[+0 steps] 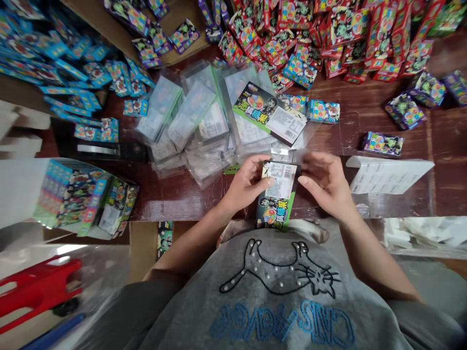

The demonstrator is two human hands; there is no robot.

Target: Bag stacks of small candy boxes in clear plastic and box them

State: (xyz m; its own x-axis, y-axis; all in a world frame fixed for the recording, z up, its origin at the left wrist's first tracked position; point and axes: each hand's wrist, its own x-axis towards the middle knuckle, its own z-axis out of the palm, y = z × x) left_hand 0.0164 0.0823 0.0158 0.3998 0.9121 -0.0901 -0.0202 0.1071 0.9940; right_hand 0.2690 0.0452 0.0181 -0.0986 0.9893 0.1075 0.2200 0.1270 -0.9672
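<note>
At the table's front edge, my left hand grips a flat black and green printed packet, thumb on its white label. My right hand is at the packet's other side, its fingers partly curled and blurred near the top corner, where a clear plastic edge shows. Whether those fingertips pinch the plastic is unclear. Just beyond the hands lies a loose pile of clear plastic sleeves, with another black printed card on top.
Small red boxes heap at the back. Blue boxes fill the left, beside a carton of purple ones. Stacked printed packets stand front left. A white label sheet and purple boxes lie right.
</note>
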